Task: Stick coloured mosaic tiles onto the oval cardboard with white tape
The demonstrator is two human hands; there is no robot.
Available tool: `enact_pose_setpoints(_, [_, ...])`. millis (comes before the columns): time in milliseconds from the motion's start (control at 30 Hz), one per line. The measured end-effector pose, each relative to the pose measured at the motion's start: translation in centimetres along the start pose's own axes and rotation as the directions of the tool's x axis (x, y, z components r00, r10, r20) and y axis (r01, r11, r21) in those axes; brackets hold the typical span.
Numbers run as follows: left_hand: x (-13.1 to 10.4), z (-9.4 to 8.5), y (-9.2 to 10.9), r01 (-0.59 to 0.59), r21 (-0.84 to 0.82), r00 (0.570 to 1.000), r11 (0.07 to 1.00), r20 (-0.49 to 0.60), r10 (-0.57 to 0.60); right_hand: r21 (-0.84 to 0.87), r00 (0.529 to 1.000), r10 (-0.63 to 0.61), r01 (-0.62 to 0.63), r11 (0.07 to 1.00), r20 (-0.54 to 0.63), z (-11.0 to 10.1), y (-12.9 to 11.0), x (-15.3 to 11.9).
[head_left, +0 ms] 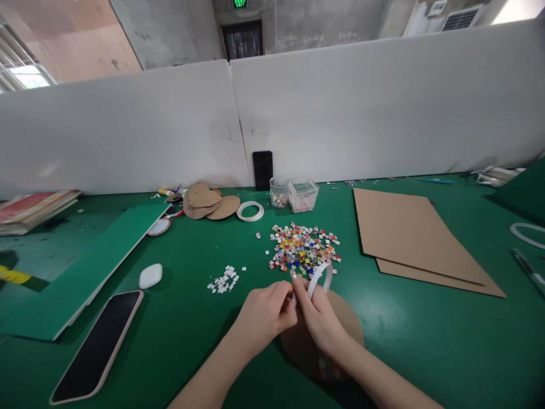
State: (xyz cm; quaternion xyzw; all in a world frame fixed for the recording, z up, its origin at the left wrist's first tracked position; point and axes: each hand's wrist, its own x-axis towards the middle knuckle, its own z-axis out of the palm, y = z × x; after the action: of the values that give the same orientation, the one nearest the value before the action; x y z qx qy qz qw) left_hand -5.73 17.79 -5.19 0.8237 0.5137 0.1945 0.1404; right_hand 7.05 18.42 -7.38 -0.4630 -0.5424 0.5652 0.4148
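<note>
My right hand [318, 318] is closed around a narrow white tape roll [320, 279], which stands up between thumb and fingers. My left hand [268, 309] is curled in a pinch, its fingertips meeting those of the right; whatever lies between them is too small to make out. Beneath both hands is a round cardboard disc [347, 324], partly covered by my right hand and wrist. Some blurred coloured pieces show near its lower edge. Just beyond the hands spreads a pile of small multicoloured mosaic tiles [302, 247]. White bits [224, 279] lie scattered to the left.
Flat cardboard sheets [409, 227] lie at right. Toward the back are cardboard discs [204, 201], another white ring [250, 211], and two clear containers [303, 194]. A phone [100, 343] and white case [150, 276] rest at left. A white partition [361, 113] borders the green table.
</note>
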Motion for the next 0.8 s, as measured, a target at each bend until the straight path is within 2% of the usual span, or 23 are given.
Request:
enact_pose_setpoints(100, [-0.05,0.35,-0.24,-0.07,0.084,0.993,0.994,-0.09,0.077,-0.127,0.997,-0.079,0.081,0.989,0.019,0.11,0.38,0.05])
enact_pose_setpoints(167, [-0.05,0.42,-0.31,-0.087,0.084,0.989,0.993,-0.11,0.096,-0.169,0.995,-0.098,0.099,0.981,0.014,0.07,0.5,0.05])
enact_pose_setpoints(433, [-0.01,0.11,-0.23,-0.018,-0.046,0.999,0.999,-0.047,0.016,-0.003,1.0,0.003,-0.003,1.0,-0.001,-0.28,-0.04,0.28])
enact_pose_setpoints(800, [0.01,0.22,0.08,-0.048,-0.016,0.997,0.999,-0.061,0.047,-0.015,1.0,0.012,-0.012,1.0,-0.01,-0.52,-0.07,0.41])
